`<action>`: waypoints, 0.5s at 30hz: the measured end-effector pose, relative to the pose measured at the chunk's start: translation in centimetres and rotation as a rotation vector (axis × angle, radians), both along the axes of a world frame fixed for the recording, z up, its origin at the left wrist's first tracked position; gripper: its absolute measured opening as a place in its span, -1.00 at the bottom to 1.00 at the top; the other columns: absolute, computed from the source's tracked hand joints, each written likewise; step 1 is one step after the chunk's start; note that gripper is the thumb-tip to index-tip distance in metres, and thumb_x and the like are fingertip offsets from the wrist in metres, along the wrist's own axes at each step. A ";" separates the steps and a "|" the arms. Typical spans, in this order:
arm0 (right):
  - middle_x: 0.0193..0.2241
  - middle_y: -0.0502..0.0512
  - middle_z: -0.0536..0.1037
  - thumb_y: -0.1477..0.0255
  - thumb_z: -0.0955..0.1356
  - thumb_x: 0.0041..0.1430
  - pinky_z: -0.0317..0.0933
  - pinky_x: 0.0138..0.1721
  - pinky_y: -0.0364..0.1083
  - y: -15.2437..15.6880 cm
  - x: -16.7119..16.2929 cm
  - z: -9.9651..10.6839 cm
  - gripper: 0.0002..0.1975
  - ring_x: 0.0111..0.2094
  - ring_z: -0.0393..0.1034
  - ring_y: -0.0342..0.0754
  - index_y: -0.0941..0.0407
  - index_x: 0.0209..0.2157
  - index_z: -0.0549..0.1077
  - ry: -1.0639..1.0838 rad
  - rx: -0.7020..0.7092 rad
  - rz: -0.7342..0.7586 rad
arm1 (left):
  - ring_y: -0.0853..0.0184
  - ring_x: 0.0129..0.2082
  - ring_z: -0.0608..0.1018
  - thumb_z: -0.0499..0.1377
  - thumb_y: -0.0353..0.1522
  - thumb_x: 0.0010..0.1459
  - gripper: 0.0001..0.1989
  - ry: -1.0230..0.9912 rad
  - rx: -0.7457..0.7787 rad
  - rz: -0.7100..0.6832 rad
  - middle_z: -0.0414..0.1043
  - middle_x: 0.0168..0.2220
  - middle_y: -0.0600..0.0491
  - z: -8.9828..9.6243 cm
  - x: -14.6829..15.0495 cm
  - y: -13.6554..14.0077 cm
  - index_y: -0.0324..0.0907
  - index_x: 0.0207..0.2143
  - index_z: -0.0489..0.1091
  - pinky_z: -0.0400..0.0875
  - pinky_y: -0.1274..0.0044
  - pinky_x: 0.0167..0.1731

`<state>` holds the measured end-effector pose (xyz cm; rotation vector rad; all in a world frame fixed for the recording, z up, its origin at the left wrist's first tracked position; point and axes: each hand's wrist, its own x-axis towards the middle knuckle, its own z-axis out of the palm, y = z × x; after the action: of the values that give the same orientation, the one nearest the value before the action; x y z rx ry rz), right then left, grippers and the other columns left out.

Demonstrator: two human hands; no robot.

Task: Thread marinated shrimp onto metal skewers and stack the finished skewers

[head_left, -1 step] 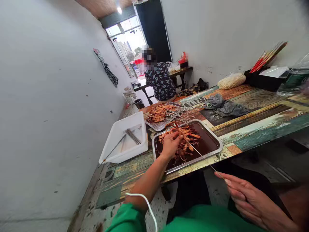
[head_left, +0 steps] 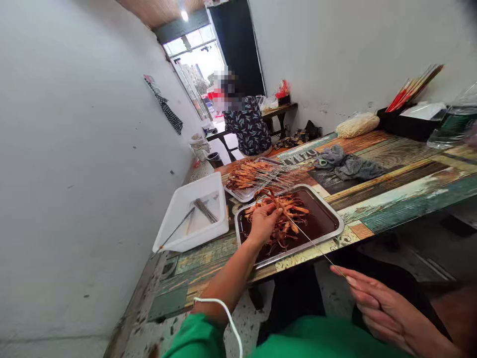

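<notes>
My left hand (head_left: 264, 222) is closed around a reddish-brown piece of food (head_left: 276, 199) with long curling strands, its kind unclear. Held just above a metal tray (head_left: 337, 226), it hangs over more such pieces (head_left: 292, 231) lying in dark liquid. A thin metal skewer (head_left: 315, 243) runs from that piece down to my right hand (head_left: 383, 303). Thumb and fingers of the right hand pinch the skewer's near end, in front of the table edge. The skewer's tip is hidden at the food and my left fingers.
Behind lies a second tray (head_left: 244, 197) of skewered food (head_left: 246, 174). A white plastic tub (head_left: 175, 204) with several metal skewers (head_left: 204, 211) stands left. Grey cloths (head_left: 354, 166) and a bagged pale food (head_left: 357, 124) lie right. A person (head_left: 248, 124) sits beyond the table.
</notes>
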<state>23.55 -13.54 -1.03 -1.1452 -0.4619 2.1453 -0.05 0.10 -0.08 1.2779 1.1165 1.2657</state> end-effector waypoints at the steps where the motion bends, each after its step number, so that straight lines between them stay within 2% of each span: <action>1: -0.77 -0.21 0.12 0.32 0.40 -0.10 -0.26 -0.87 -0.34 0.0 -0.1 -0.2 -0.67 -0.85 -0.29 -0.41 0.00 -0.20 0.53 -0.028 0.013 0.025 | 0.35 -0.39 0.50 0.22 -0.30 -0.08 -0.78 -0.021 -0.011 -0.011 0.49 -0.39 0.03 -0.1 0.0 0.1 -0.26 -0.39 0.49 0.40 0.44 -0.23; 3: -0.76 -0.17 0.19 0.30 0.36 -0.04 -0.13 -0.86 -0.32 0.1 -0.2 -1.0 -0.67 -0.86 -0.15 -0.37 0.01 -0.18 0.52 -0.166 0.146 0.049 | 0.34 -0.38 0.50 0.24 -0.28 -0.11 -0.76 -0.064 -0.032 -0.023 0.49 -0.38 0.02 -0.1 0.0 0.2 -0.26 -0.39 0.49 0.41 0.44 -0.25; 4: -0.73 -0.12 0.28 0.28 0.33 0.00 0.01 -0.82 -0.30 0.2 -0.1 -1.5 -0.68 -0.83 0.01 -0.32 0.01 -0.17 0.52 -0.294 0.275 0.048 | 0.34 -0.39 0.50 0.25 -0.28 -0.13 -0.76 -0.087 -0.042 -0.024 0.49 -0.39 0.03 -0.1 0.0 0.2 -0.26 -0.40 0.49 0.42 0.45 -0.27; 6: -0.54 0.01 0.49 0.30 0.30 0.06 0.27 -0.58 -0.22 0.2 0.1 -2.8 -0.69 -0.61 0.35 -0.18 0.02 -0.15 0.51 -0.616 0.653 0.016 | 0.35 -0.42 0.49 0.28 -0.26 -0.17 -0.75 -0.127 -0.061 -0.015 0.48 -0.42 0.04 0.1 0.2 0.1 -0.26 -0.44 0.48 0.44 0.46 -0.32; 8: -0.41 0.06 0.53 0.38 0.25 0.10 0.31 -0.43 -0.19 0.1 0.5 -3.9 -0.65 -0.45 0.41 -0.12 0.04 -0.07 0.46 -0.944 1.065 -0.004 | 0.37 -0.44 0.49 0.29 -0.26 -0.20 -0.75 -0.144 -0.072 -0.006 0.47 -0.45 0.06 0.3 0.3 0.0 -0.26 -0.46 0.47 0.45 0.48 -0.36; 10: -0.53 0.05 0.47 0.48 0.18 0.13 0.23 -0.56 -0.21 0.0 1.0 -4.6 -0.57 -0.57 0.33 -0.16 0.11 0.03 0.38 -1.239 1.391 0.024 | 0.37 -0.44 0.49 0.28 -0.26 -0.19 -0.75 -0.125 -0.066 -0.006 0.47 -0.46 0.06 0.4 0.3 -0.2 -0.25 -0.46 0.48 0.45 0.48 -0.37; 12: -0.66 -0.02 0.34 0.56 0.13 0.11 0.09 -0.70 -0.23 -0.1 1.4 -4.7 -0.51 -0.71 0.17 -0.20 0.16 0.08 0.31 -1.447 1.568 0.059 | 0.37 -0.45 0.49 0.26 -0.26 -0.16 -0.76 -0.066 -0.039 -0.004 0.47 -0.46 0.06 0.5 0.2 -0.3 -0.25 -0.45 0.48 0.44 0.48 -0.36; 13: -0.67 -0.03 0.32 0.58 0.12 0.10 0.07 -0.71 -0.23 0.0 1.6 -4.6 -0.50 -0.72 0.15 -0.21 0.17 0.09 0.30 -1.481 1.601 0.068 | 0.37 -0.46 0.48 0.25 -0.27 -0.13 -0.77 -0.022 -0.018 -0.002 0.47 -0.45 0.06 0.5 0.2 -0.3 -0.25 -0.44 0.49 0.44 0.48 -0.36; 15: -0.59 0.01 0.43 0.54 0.14 0.14 0.19 -0.62 -0.23 0.2 1.9 -4.3 -0.53 -0.64 0.29 -0.19 0.11 0.08 0.31 -1.382 1.550 0.100 | 0.37 -0.45 0.48 0.21 -0.28 -0.07 -0.79 0.087 0.039 -0.007 0.48 -0.44 0.05 0.4 0.0 -0.3 -0.24 -0.41 0.50 0.42 0.49 -0.34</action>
<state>25.44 -13.33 -5.30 -1.2492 -2.1672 0.1705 -0.08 -0.16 0.37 1.3764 1.1528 1.2416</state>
